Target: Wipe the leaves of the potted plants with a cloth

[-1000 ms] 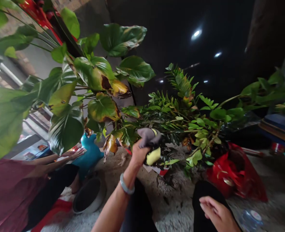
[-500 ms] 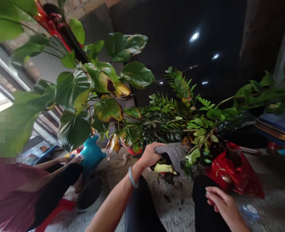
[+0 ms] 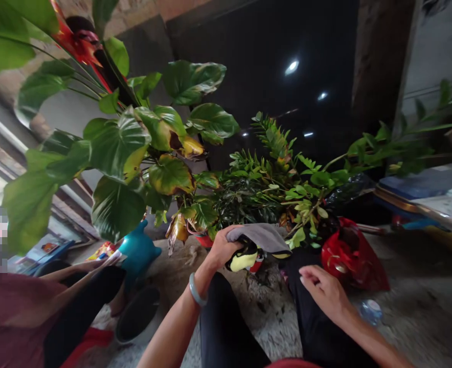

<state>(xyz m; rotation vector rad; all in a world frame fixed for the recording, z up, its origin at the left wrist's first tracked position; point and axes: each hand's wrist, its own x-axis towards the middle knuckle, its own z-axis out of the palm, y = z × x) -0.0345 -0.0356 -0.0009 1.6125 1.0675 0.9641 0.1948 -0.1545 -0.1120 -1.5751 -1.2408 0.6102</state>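
The left hand's (image 3: 223, 249) fingers are closed on one end of a grey-and-yellow cloth (image 3: 260, 237) at the centre of the frame, probably because a grip at the end leaves the grey part free to spread toward the right. The right hand (image 3: 323, 289), lower right, is loosely curled and holds nothing; it hovers near the knee, apart from the cloth. The dark trouser legs (image 3: 226, 322) stand parted at the bottom centre, which seems to give the cloth room above the floor (image 3: 274, 337). Leafy plants (image 3: 245, 197) crowd just behind it. To the right, a red bag (image 3: 358, 260) slumps on the floor, its soft sides giving little support, with a clear bottle (image 3: 370, 311) nearby. At lower left, a bucket (image 3: 157, 319) sits between the left forearm and a seated person in maroon (image 3: 22, 312).
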